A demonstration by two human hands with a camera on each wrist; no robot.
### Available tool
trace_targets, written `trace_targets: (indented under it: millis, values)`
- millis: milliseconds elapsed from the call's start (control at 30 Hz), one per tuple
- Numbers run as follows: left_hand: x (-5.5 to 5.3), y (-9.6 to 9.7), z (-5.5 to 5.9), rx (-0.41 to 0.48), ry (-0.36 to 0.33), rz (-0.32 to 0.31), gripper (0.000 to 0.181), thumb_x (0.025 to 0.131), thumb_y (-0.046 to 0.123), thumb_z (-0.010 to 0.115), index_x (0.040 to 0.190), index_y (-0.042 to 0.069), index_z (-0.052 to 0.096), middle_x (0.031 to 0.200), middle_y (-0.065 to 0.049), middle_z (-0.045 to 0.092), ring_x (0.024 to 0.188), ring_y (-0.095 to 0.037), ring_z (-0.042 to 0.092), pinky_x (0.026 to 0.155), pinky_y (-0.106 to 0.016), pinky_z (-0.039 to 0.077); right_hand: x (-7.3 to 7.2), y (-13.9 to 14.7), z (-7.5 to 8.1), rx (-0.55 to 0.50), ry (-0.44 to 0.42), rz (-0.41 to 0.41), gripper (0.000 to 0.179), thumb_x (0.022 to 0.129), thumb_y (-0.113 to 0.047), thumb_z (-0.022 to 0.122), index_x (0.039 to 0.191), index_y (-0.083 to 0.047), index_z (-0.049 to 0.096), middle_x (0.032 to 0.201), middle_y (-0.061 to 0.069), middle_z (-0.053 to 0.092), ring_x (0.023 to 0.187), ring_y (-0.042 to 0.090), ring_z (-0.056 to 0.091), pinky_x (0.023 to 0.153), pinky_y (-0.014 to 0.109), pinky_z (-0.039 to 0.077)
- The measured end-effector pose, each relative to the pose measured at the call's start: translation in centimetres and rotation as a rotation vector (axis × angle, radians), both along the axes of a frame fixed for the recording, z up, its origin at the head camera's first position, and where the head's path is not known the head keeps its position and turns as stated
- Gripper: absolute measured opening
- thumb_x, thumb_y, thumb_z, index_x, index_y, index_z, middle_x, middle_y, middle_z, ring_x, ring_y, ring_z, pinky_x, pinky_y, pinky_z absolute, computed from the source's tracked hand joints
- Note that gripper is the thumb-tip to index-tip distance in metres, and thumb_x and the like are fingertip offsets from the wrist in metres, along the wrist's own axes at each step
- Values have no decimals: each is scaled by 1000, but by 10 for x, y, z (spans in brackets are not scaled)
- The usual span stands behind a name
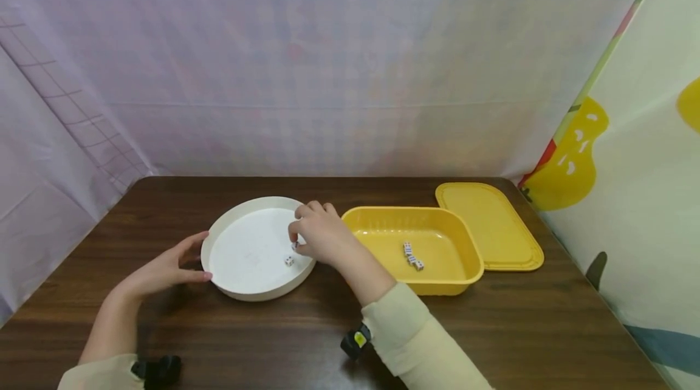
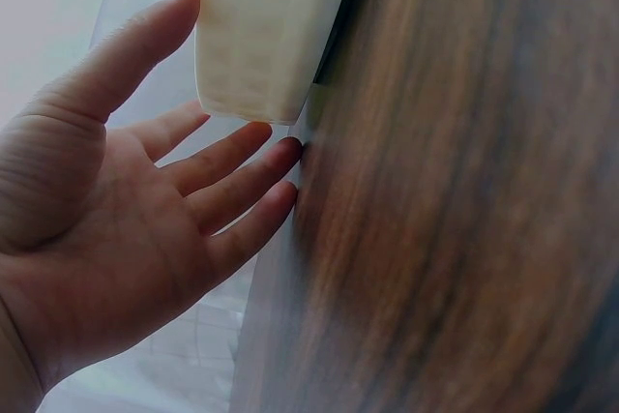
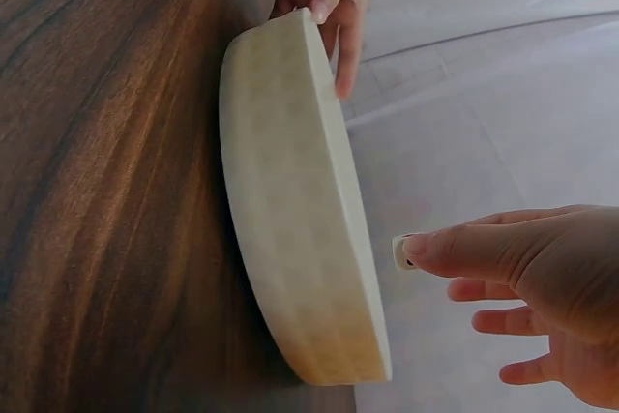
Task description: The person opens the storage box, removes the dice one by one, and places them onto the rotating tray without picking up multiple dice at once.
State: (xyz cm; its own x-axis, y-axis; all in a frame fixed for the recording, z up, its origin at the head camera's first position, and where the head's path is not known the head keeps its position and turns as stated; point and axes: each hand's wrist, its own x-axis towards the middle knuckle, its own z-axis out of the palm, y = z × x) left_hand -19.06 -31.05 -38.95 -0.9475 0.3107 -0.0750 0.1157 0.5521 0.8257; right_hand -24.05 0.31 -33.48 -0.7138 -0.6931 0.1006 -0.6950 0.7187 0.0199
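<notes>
My right hand pinches a small white die between thumb and finger, with the other fingers spread in the right wrist view. It is above the right side of a round white tray. Another die lies in the tray below that hand. At the tray's left edge my left hand touches the rim with thumb and fingertips; the fingers look fairly straight in the left wrist view. Several dice lie in a bent row inside the yellow rectangular box on the right.
A flat yellow lid lies behind and to the right of the box, close against it. Everything stands on a dark wooden table. Pale curtains hang along the table's back and sides.
</notes>
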Motion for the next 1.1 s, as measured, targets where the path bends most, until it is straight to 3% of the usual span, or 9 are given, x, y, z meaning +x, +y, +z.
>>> trace_targets:
  millis: [600,1100]
  values:
    - [0,2,0,1,-11,4,92,85,19,74,149,-6,12,147,-34,22,129,-51,32,97,-57,34,-12,-2,-16,-19,-35,-18,6,85,-30,74,87,-26,70,112,1,58,111,24,46,93,43,34]
    - [1,1,0,15,-4,0,91,85,15,73,149,-6,12,147,-35,20,128,-52,31,96,-59,34,-14,-6,-21,-23,-55,-39,6,85,-30,74,88,-26,71,107,0,56,108,22,45,93,42,33]
